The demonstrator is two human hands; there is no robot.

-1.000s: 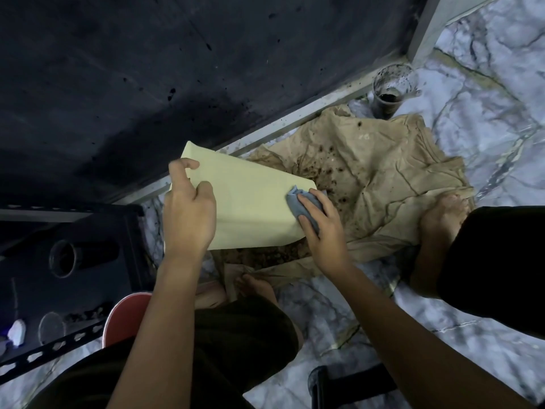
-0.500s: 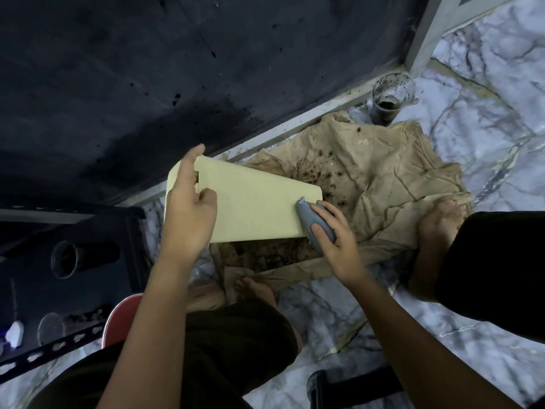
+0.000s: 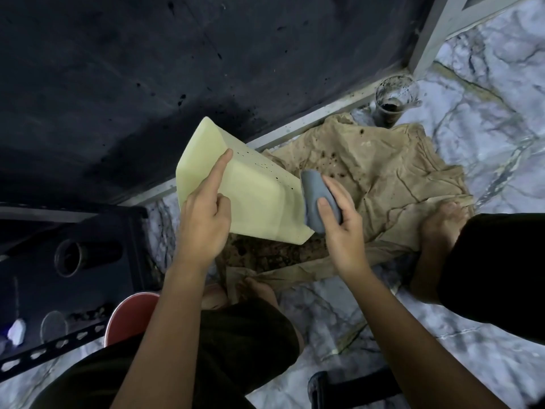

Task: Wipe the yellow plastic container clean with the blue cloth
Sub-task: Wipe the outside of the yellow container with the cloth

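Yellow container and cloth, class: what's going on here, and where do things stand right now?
A person sits over a brown paper sheet spread on the floor. The left hand holds the yellow container tilted above the paper, index finger stretched along its side. The right hand grips a bunched blue cloth against the container's right end. Small dark specks show on the upper side of the container, so wiping is not finished. A dirty cup stands beyond the paper.

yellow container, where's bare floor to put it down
Bare marble floor lies right of the brown paper, past the dirty cup. Another patch sits between the knees. The paper's middle is soiled, under the yellow container and blue cloth.
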